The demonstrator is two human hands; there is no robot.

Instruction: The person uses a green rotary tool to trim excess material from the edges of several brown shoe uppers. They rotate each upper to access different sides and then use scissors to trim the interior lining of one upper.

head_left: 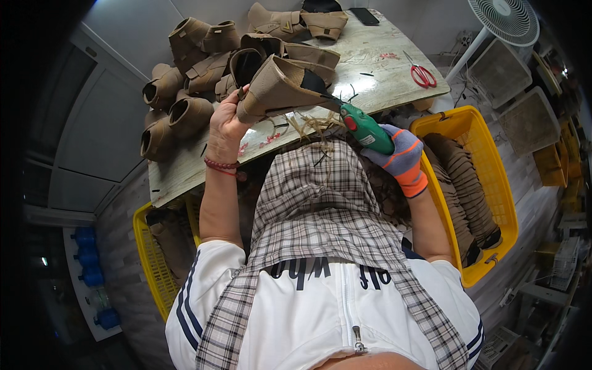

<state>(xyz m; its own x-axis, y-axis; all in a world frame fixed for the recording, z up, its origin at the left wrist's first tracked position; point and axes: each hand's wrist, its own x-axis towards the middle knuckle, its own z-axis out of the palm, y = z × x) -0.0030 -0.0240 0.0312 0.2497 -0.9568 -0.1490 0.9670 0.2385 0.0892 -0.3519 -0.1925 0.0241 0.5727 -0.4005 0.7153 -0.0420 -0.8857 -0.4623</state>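
My left hand [229, 121], bare with a red bead bracelet, grips a tan fabric shoe upper [274, 89] by its edge and keeps it raised above the near side of the table. In my right hand [398, 154], which wears a grey and orange glove, is a green handheld power tool [370, 131] with a red button. The tool's front end is close to the upper's narrow right end; whether they touch I cannot tell. Yellowish strands [311, 125] hang at the table edge below the upper, above the plaid apron [314, 179] on my lap.
Several tan shoe uppers [188, 117] are heaped on the table [382, 52]'s left and back. Red-handled scissors [423, 76] and a dark phone [364, 16] lie on it. Yellow baskets with uppers stand right [510, 203] and left [143, 237]. A white fan [504, 21] stands back right.
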